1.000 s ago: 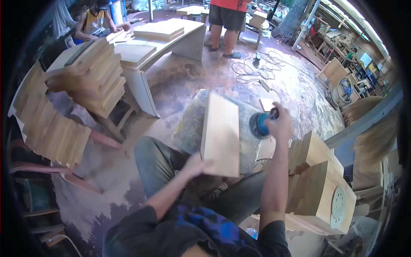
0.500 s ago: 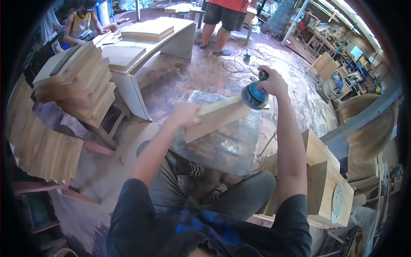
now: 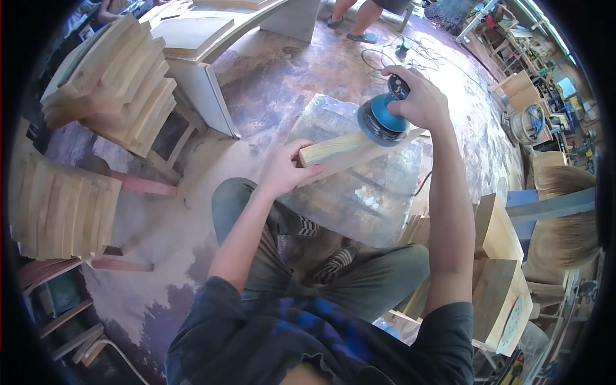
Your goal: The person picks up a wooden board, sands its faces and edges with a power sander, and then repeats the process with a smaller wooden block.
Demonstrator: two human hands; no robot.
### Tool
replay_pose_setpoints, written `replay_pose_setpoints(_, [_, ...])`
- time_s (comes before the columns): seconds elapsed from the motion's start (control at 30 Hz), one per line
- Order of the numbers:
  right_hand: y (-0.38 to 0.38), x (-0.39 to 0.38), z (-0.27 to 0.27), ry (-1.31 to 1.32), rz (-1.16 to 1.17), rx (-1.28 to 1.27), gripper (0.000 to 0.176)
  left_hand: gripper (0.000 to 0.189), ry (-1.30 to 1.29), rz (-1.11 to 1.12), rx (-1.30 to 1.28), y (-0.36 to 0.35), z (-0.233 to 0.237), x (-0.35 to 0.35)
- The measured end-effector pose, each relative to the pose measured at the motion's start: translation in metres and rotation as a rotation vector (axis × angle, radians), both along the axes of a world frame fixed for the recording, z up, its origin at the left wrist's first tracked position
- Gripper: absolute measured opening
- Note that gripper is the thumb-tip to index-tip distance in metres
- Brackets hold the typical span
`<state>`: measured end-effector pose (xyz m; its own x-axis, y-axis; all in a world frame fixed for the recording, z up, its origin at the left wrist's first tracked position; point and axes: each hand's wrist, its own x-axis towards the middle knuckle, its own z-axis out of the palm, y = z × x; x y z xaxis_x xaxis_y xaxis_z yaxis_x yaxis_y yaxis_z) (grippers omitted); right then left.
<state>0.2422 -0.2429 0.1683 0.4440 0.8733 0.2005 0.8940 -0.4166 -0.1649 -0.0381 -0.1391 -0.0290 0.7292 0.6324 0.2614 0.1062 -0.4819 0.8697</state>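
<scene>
My left hand (image 3: 289, 168) is wrapped round the near left end of a pale wooden board (image 3: 346, 154), thumb on its near side and fingers on the far side. The board stands on edge over a worn, stained low surface (image 3: 333, 199). In my right hand (image 3: 420, 99) is a blue and black round sander (image 3: 385, 119), its pad against the top edge of the board near the right end. The palm and fingers cover part of the sander's black top.
Stacks of wooden boards (image 3: 119, 83) stand at the left, with more (image 3: 64, 208) below them. Wooden blocks (image 3: 497, 282) sit by my right knee. A curved table (image 3: 192, 32) is at the back left. Another person's legs (image 3: 366, 19) and cables (image 3: 427, 58) are behind.
The view has tilted down and shifted. The board's left end is turned so its end and narrow edge show more, and the sander has moved inward along the board. Both hands keep their holds.
</scene>
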Motion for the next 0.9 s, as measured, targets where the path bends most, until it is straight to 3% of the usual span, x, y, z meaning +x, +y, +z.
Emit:
replay_pose_setpoints(0.07, [0.007, -0.018, 0.002, -0.009, 0.042, 0.003, 0.072, 0.051, -0.146, -0.046, -0.298, 0.0, -0.05, -0.001])
replay_pose_setpoints(0.17, [0.015, -0.045, 0.0, -0.008, 0.112, 0.042, 0.071, 0.048, 0.038, 0.015, -0.174, 0.0, -0.065, -0.003])
replay_pose_setpoints(0.27, [0.023, -0.058, -0.002, -0.035, 0.143, 0.023, 0.07, 0.047, 0.062, 0.016, -0.077, 0.001, -0.057, -0.005])
replay_pose_setpoints(0.43, [0.035, -0.072, -0.011, -0.059, 0.343, 0.195, 0.06, 0.047, 0.029, 0.013, -0.045, 0.001, -0.048, -0.006])
replay_pose_setpoints(0.6, [0.042, -0.101, -0.004, 0.003, 0.419, 0.161, 0.061, 0.048, -0.023, 0.061, -0.028, 0.0, -0.05, -0.004])
replay_pose_setpoints(0.8, [0.049, -0.12, -0.014, -0.013, 0.526, 0.261, 0.053, 0.05, 0.273, 0.004, -0.094, 0.002, -0.044, -0.005])
replay_pose_setpoints(0.87, [0.054, -0.127, -0.02, -0.03, 0.589, 0.361, 0.048, 0.057, 0.038, -0.037, -0.089, 0.003, -0.047, -0.003])
replay_pose_setpoints(0.9, [0.054, -0.133, -0.017, -0.031, 0.585, 0.368, 0.048, 0.057, 0.041, -0.039, -0.083, 0.003, -0.047, 0.0])
